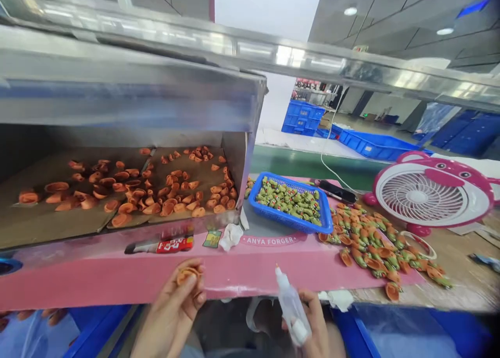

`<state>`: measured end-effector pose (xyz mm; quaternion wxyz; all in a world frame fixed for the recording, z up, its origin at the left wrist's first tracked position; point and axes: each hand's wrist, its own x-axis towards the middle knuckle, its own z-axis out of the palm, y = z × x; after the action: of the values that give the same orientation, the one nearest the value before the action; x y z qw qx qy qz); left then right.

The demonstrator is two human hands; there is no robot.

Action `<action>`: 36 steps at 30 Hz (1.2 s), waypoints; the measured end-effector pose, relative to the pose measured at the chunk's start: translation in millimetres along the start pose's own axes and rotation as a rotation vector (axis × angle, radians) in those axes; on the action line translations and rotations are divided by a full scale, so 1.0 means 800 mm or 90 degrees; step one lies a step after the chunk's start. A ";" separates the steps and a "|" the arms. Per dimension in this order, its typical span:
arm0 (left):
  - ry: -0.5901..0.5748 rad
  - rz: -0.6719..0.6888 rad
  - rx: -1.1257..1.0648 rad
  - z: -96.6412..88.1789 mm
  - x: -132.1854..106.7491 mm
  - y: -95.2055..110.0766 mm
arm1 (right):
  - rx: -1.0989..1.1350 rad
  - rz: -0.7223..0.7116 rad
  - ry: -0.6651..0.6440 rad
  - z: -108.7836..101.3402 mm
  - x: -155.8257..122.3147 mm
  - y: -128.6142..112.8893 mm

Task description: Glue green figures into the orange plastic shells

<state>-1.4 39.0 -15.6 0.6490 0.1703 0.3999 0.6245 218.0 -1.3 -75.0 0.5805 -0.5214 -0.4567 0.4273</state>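
Pinches a small, hollow, orange cup-shaped piece (182, 276) in the left hand (174, 303), with the thumb laid over part of the rim; held nearer the body than the blue slotted plastic basket (287, 221) and off to its left. Grasps a translucent white plastic squeeze bottle (291, 307) in the right hand (318, 321), on the body side of the basket, with fingers curled about the lower end. Cannot tell how firmly squeezed.

Most telling relation, as judged here: slender nozzle (280, 278) against orange piece. Slants, along the bottle's long axis, from the right palm up toward the basket, leaning slightly left at the tip; so points basketward rather than at the piece. Well apart from each other, with the piece leftward of the tip and about as far short of the basket. Nearer to the basket: right hand.

Inside the basket, heaped small green figures (287, 197). Right of the basket, a loose spread of orange-and-green pieces (371, 238). Left of the basket, many loose orange cups (135, 194) inside a grey metal box (156, 100); just short of that box, a crumpled white tissue (231, 237).
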 end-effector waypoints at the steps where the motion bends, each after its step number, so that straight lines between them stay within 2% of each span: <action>1: -0.001 -0.016 0.047 0.005 -0.012 -0.008 | 0.004 0.018 -0.005 -0.003 0.002 -0.002; 3: -0.031 -0.044 0.125 0.012 -0.034 -0.020 | -0.002 0.033 -0.006 -0.008 0.005 -0.005; 6: -0.108 -0.090 0.189 0.011 -0.053 -0.032 | -0.016 -0.001 0.035 -0.014 0.008 -0.011; 9: -0.202 -0.137 0.230 0.006 -0.053 -0.040 | -0.035 -0.038 0.067 -0.017 0.010 -0.018; 11: -0.238 -0.144 0.256 0.005 -0.045 -0.045 | -0.054 -0.060 0.080 -0.018 0.011 -0.025; 14: -0.230 -0.140 0.284 0.009 -0.034 -0.050 | -0.089 -0.106 0.098 -0.020 0.011 -0.036; 20: -0.134 -0.070 0.221 0.015 -0.034 -0.058 | -0.086 -0.164 0.124 -0.021 0.003 -0.058; 25: -0.187 -0.066 0.199 0.013 -0.039 -0.061 | -0.047 -0.204 0.114 -0.014 -0.004 -0.068; 28: -0.177 -0.040 0.260 0.011 -0.039 -0.061 | -0.038 -0.240 0.112 -0.008 -0.006 -0.070; 32: -0.167 -0.028 0.311 0.010 -0.039 -0.060 | -0.091 -0.319 0.097 -0.004 -0.009 -0.076; 36: -0.175 -0.029 0.317 0.011 -0.040 -0.060 | -0.169 -0.388 0.042 -0.006 -0.012 -0.080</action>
<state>40.3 3.4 -35.1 0.6492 0.3985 0.4530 0.4633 222.3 -17.7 -11.9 0.6232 -0.4453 -0.6242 0.1538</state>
